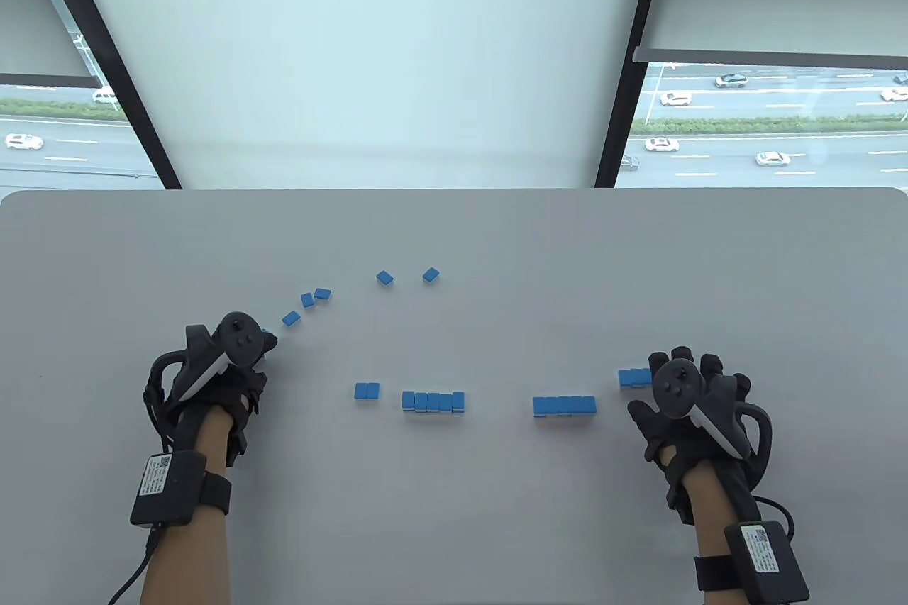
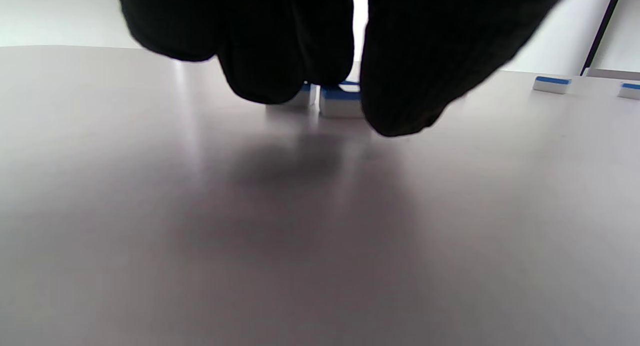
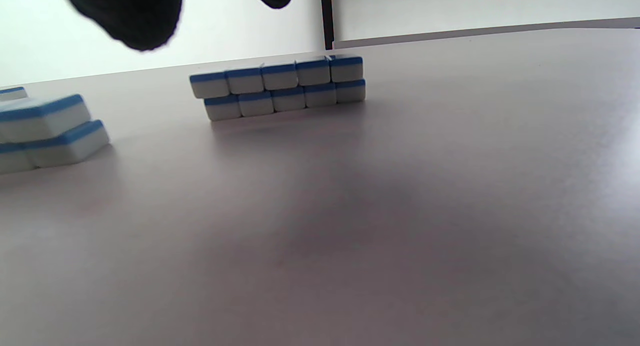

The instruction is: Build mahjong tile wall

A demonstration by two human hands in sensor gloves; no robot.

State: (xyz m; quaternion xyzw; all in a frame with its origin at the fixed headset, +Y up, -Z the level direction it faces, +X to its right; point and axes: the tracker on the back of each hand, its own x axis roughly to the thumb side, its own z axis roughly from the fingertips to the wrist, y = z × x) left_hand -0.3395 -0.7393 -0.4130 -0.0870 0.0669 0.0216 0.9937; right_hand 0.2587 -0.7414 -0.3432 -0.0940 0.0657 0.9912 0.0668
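In the left wrist view the left hand's fingers [image 2: 280, 51] are hanging down over two loose tiles [image 2: 330, 99] lying side by side on the table [image 2: 300, 236], fingertips and thumb coming in on either side, though whether they are actually pinching a tile or only touching cannot be told. The right hand [image 1: 691, 396] is lying flat with fingers spread, its fingertips just beside a short row of tiles [image 1: 633, 376] that it partly hides. Between the hands, a five-wide double-stacked section [image 1: 433, 401] and a second stacked section [image 1: 564, 405] are standing well apart, a flat pair [image 1: 367, 390] beside the first. More strays [image 1: 306, 300] are lying beyond. The risk is a clumsy squeeze flipping or skidding a tile, or a sweeping right hand knocking the unaligned upper layer, since the stacks look offset and easily toppled.
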